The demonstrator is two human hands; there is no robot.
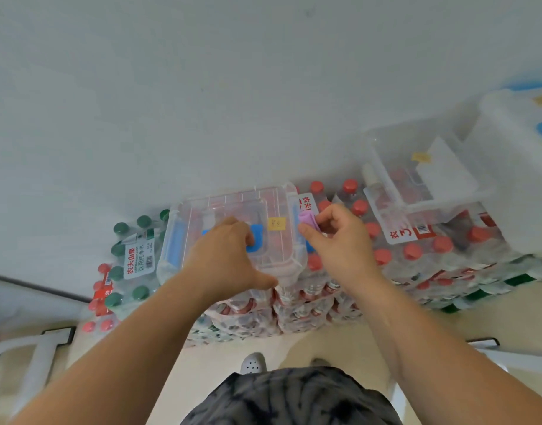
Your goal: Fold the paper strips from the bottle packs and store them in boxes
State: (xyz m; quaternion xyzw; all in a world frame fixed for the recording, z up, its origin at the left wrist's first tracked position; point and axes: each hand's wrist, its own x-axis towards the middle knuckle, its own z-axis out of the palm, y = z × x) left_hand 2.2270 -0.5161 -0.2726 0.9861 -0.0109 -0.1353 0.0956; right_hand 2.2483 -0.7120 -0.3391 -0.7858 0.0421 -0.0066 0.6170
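Observation:
A clear plastic box (272, 207) with blue latches and a yellow sticker (276, 223) sits on top of stacked bottle packs (416, 256). My left hand (223, 256) lies on the box's lid, fingers curled around the blue handle (253, 240), thumb at the lid's near edge. My right hand (340, 237) hovers at the box's right side and pinches a small folded purple paper strip (308, 221) between thumb and fingers.
An open clear box (386, 154) with a white lid stands on the packs at the right, more white boxes (515, 124) beyond it. Green-capped bottles (132, 259) stand left. A white wall rises behind. A white stool frame (34, 354) is at lower left.

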